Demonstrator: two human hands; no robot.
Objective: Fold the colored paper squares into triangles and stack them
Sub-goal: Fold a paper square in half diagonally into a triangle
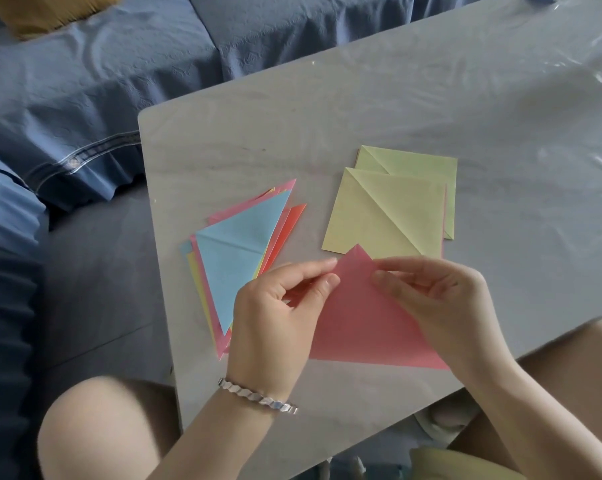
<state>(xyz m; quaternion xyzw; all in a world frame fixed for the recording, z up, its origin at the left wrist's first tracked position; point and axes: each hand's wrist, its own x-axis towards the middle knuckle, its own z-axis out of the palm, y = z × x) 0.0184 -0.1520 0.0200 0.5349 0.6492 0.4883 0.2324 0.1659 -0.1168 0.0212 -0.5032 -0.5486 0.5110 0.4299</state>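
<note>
Head view: pale grey desk point(292, 116) w/ rounded corners, under crinkled clear plastic film; behind it a blue textured sofa cover point(102, 81) and a mustard cushion point(46, 12) at top left; bare knees at the near edge; the pink paper triangle point(358, 320) is nr the desk's front edge, btwn both hands, apex pointing away and overlapping the near edge of the yellow-green creased paper squares point(375, 216); left hand point(275, 320), w/ a silver bracelet point(258, 396) on the wrist, pinches the triangle's left edge nr the apex btwn thumb and forefinger; right hand point(441, 299) pinches the right edge, fingers curled over it; the stack of folded paper triangles point(237, 251), light blue on top, lies just left of the left hand; can't tell if the pink piece is lifted off the desk.
</note>
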